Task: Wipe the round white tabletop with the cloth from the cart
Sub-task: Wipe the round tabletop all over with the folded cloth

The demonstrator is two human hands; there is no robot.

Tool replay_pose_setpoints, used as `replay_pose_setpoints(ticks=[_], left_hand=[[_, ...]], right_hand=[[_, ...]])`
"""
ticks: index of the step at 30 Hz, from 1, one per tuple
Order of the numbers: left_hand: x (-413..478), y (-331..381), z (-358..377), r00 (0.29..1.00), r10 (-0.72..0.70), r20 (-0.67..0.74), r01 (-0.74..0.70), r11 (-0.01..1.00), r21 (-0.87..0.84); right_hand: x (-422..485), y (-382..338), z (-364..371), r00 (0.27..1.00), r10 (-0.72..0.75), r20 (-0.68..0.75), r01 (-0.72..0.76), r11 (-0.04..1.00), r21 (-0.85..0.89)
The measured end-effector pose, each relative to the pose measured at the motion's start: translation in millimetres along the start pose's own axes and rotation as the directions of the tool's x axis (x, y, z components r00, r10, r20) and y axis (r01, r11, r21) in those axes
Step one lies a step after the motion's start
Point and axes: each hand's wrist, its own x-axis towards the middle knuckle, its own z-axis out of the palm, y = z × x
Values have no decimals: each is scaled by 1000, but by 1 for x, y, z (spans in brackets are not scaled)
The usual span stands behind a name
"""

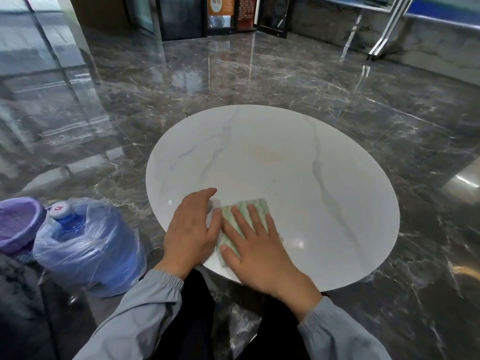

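Cloth (259, 203): folded green-and-white, flat on the counter's near edge, left of its middle
Right hand (259, 252): spread flat on the cloth, fingers straight; keep your pressure even
Left hand (191, 229): flat just beside the cloth, gripping nothing; let it steady you
Counter (285, 157): sweep overlapping arcs toward the far rim
Water jug (88, 245): on the floor, left, well apart

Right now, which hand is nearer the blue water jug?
Left. The left hand rests on the tabletop on the side toward the water jug; the right hand presses the cloth, farther right.
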Motion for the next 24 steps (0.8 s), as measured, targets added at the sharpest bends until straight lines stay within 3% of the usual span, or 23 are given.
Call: replay_pose_setpoints(ticks=[6,9,13,15,18,24], left_hand=[[-1,1,-2,998,54,27,-55,998,42],[0,6,-1,972,213,99,-223,969,103],[1,41,14,884,313,346,-374,919,122],[-4,60,26,842,286,457,-380,916,126],[-14,70,39,787,156,597,-378,887,266],[-23,55,36,811,62,582,-304,894,329]], right_hand=[[-23,24,-18,1000,-11,-24,16,982,190],[-43,44,-12,970,123,-209,-64,961,269],[-57,55,9,837,330,-436,-170,915,367],[-57,55,17,794,339,-505,-165,919,357],[-57,53,19,793,342,-505,-179,922,343],[-55,49,22,790,338,-511,-204,932,301]])
